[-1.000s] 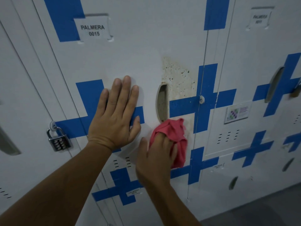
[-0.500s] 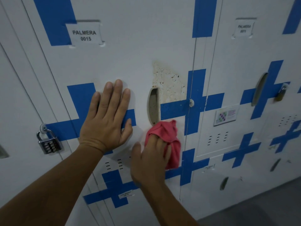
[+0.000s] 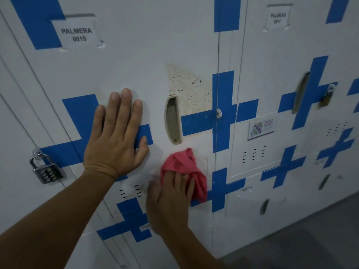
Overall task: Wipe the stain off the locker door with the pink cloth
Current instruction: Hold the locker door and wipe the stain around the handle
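The white locker door (image 3: pixel 139 61) with blue crosses carries a label reading PALMERA 0015. A yellowish speckled stain (image 3: pixel 187 90) spreads above and to the right of its recessed handle (image 3: pixel 172 121). My right hand (image 3: pixel 171 199) presses the bunched pink cloth (image 3: pixel 184 167) against the door just below the handle, under the stain. My left hand (image 3: pixel 116 136) lies flat on the door left of the handle, fingers together and pointing up.
A combination padlock (image 3: pixel 45 169) hangs on the locker at the left. The neighbouring door (image 3: pixel 291 45) on the right has its own handle (image 3: pixel 301 92), a brass padlock (image 3: pixel 327 98) and a small sticker (image 3: pixel 261 128). Grey floor (image 3: pixel 310 245) shows at the bottom right.
My right hand has slid the pink cloth a little down and to the left on the door. My left hand keeps its place while the view drifts.
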Motion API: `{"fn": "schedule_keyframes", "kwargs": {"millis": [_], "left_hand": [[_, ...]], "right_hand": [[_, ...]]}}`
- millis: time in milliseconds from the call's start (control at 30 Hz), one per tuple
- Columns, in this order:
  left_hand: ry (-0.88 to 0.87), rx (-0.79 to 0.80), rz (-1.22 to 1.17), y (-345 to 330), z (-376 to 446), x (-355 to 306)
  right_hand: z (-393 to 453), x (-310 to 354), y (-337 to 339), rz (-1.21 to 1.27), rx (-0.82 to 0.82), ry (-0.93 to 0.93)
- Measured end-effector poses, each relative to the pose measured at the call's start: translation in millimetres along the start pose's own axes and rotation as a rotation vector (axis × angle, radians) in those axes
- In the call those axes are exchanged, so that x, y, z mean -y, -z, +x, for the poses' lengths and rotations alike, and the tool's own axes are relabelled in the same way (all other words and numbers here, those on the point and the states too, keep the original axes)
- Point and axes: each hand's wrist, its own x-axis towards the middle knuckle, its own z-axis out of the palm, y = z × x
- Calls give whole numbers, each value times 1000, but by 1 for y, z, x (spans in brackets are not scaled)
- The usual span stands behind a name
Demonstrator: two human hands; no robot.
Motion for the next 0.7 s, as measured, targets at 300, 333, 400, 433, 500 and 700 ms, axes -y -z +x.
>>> {"fn": "schedule_keyframes", "kwargs": {"millis": [300, 333, 400, 433, 500, 700], "left_hand": [[3, 1, -8, 1, 0, -1], [4, 1, -9, 1, 0, -1], [7, 1, -2, 1, -1, -1], [9, 0, -3, 1, -1, -1], [10, -1, -11, 1, -1, -1], [2, -4, 12, 0, -1, -2]], "right_hand": [[32, -36, 19, 169, -96, -333], [31, -29, 20, 204, -76, -309], [17, -17, 14, 174, -9, -160], [9, -15, 8, 146, 21, -71], [-1, -21, -5, 124, 43, 24], [19, -41, -8, 539, -188, -467]]}}
